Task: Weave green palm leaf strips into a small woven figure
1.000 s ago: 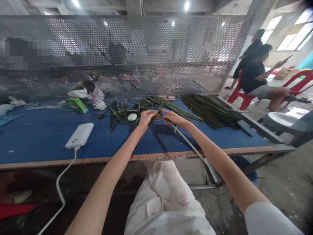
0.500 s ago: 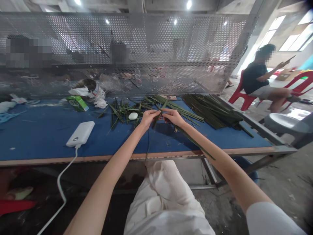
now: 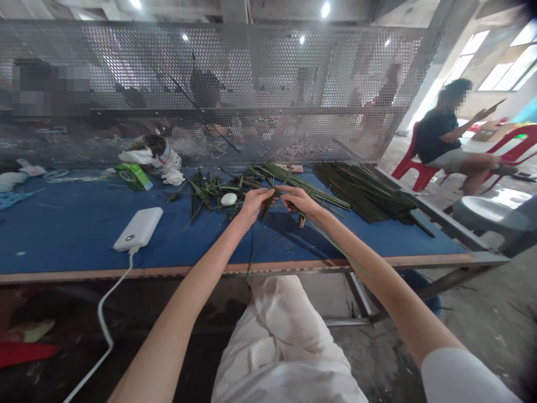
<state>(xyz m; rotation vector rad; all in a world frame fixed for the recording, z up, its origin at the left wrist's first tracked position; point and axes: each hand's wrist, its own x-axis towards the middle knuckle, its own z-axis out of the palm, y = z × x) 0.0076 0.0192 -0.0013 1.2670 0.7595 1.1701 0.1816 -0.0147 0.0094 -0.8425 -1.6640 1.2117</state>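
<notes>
Above the blue tabletop, my left hand (image 3: pixel 254 204) pinches a small folded piece of green palm leaf (image 3: pixel 269 206) between thumb and fingers. Close on its right is my right hand (image 3: pixel 300 200), its fingers curled at the same leaf work. A long narrow leaf strip (image 3: pixel 331 238) trails from the right hand along the right forearm. The fingertips partly cover the folded part. Left of my hands, a white egg-shaped object (image 3: pixel 229 200) rests beside loose leaf pieces (image 3: pixel 204 193).
Long dark leaves (image 3: pixel 361 190) lie at the right of the table (image 3: pixel 201 240). A white power bank (image 3: pixel 138 229) with a cable, a green box (image 3: pixel 133 177) and a crumpled bag (image 3: pixel 168 165) sit left. Behind stands a perforated metal panel (image 3: pixel 272 67). A person (image 3: pixel 440 126) sits at right.
My right fingers have shifted slightly at the leaf, and the trailing strip now looks thinner, turned more edge-on. My left hand stays nearly in place. Another figure shows behind the panel at right.
</notes>
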